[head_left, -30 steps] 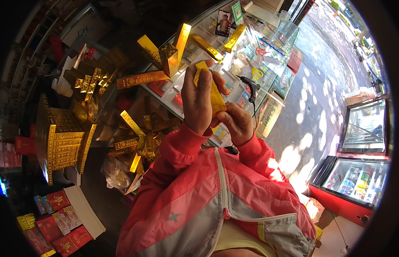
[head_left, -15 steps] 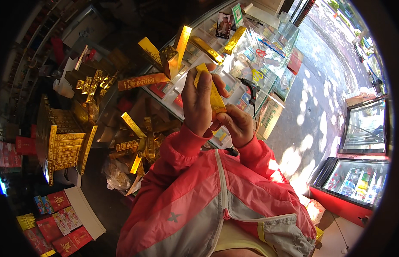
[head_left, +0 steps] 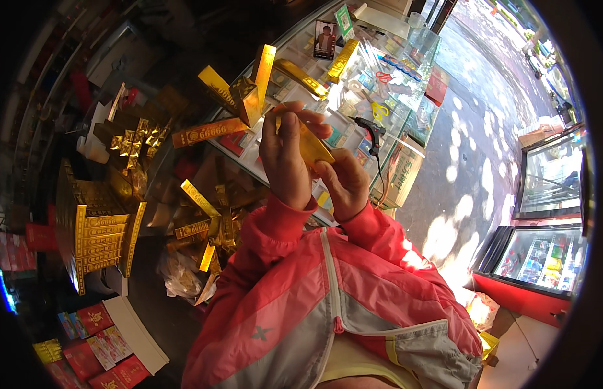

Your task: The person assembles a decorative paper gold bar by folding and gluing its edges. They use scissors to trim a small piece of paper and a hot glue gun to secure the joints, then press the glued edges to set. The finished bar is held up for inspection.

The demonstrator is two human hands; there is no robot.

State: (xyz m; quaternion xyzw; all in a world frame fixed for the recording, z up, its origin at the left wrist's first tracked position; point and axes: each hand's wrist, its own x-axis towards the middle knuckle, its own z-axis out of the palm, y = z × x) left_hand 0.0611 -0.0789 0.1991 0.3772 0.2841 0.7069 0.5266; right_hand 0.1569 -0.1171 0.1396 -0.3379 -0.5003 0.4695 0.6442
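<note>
So both hands are up over the glass counter (head_left: 405,129) working one gold foil paper bar (head_left: 312,148). The left hand (head_left: 285,162) has its fingers clamped round the bar's upper end, and the right hand (head_left: 343,181) pinches the lower end from underneath, fingers closed on it. The bar sits tilted between them, just above the counter's near edge.

My take on doing this bit well: keep the pinch on the creases rather than the flat faces, since that foil looks like it dents easily. Press each fold along its whole edge before letting go, and hold it square so it matches the finished gold bars (head_left: 240,97) lying on the counter just beyond the hands. The black glue gun (head_left: 372,133) is on the counter right of the bar, within reach.
</note>
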